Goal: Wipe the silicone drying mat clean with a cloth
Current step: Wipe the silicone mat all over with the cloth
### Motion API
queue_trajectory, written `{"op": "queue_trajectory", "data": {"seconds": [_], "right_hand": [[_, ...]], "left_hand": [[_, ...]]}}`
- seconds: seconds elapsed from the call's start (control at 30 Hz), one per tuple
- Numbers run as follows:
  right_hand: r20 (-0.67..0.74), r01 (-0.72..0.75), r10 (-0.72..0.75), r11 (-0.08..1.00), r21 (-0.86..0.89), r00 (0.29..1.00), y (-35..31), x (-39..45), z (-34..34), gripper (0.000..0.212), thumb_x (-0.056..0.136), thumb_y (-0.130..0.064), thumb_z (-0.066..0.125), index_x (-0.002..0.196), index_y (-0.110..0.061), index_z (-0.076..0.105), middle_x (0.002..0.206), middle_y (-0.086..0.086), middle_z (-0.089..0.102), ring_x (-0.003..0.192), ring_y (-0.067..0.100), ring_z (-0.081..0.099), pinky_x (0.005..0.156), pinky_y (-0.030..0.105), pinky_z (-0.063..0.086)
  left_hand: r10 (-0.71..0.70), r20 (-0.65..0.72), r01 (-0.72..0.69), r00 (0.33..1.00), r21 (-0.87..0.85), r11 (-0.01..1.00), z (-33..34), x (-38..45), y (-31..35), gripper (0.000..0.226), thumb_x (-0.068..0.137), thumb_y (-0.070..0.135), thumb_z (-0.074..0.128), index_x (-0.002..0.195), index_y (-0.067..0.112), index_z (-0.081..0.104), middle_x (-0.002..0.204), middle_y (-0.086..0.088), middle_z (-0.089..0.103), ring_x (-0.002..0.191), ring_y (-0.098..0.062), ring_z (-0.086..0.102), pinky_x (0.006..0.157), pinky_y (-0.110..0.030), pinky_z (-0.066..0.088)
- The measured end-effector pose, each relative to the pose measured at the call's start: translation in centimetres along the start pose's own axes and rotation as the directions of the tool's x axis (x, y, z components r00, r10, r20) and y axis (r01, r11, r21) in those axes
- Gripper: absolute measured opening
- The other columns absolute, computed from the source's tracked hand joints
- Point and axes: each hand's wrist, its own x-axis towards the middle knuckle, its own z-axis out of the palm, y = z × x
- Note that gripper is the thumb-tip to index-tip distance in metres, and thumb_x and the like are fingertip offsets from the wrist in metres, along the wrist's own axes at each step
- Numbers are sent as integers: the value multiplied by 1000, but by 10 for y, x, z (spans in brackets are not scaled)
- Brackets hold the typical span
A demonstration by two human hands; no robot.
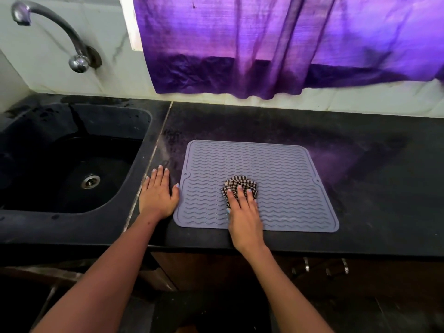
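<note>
Fingers (240,192) of my right hand (245,212) lie nearly straight and slightly spread, pressing a bunched checked cloth (240,186) flat against the silicone drying mat (288,179); nothing is pinched, the cloth is simply held down under the fingertips. My left hand (157,191) rests palm down on the dark tabletop (360,164) just beside the mat's left edge, its fingers straight and holding nothing, thumb touching or nearly touching the rim. The mat, grey with wavy ridges, lies flat near the front edge of the tabletop, to the right of the sink (72,169). The cloth sits left of the mat's centre, toward its near half. Step in hand, as I judge it: the wiping stroke itself, with most of the ridged surface to the right and toward the far edge probably yet to be covered. The next move would call for steady downward pressure while sliding the cloth along the ridges, and for the left hand to brace the mat so it does not creep. A purple curtain (264,44) hangs behind, its hem clear of the mat; a tap (48,27) curves above the sink. Nothing stands on the mat to obstruct the stroke.
</note>
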Motion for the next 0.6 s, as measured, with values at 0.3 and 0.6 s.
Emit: {"op": "queue_trajectory", "data": {"seconds": [0.3, 0.6], "right_hand": [[189, -37, 7, 987, 154, 982, 7, 18, -20, 53, 98, -12, 39, 147, -23, 23, 158, 4, 14, 146, 26, 9, 118, 38, 8], [90, -2, -10, 991, 136, 996, -52, -13, -5, 60, 98, -19, 36, 151, -22, 7, 159, 4, -1, 146, 25, -5, 118, 38, -5]], "left_hand": [[3, -28, -4, 1000, -42, 999, 0, -1, 2, 83, 78, 52, 7, 148, 7, 15, 157, -10, 9, 146, -20, 4, 118, -35, 1], [10, -28, -12, 1000, -67, 998, -3, -2, 0, 78, 82, 49, 14, 147, 7, 18, 157, -10, 11, 146, -20, 4, 118, -34, 0]]}}
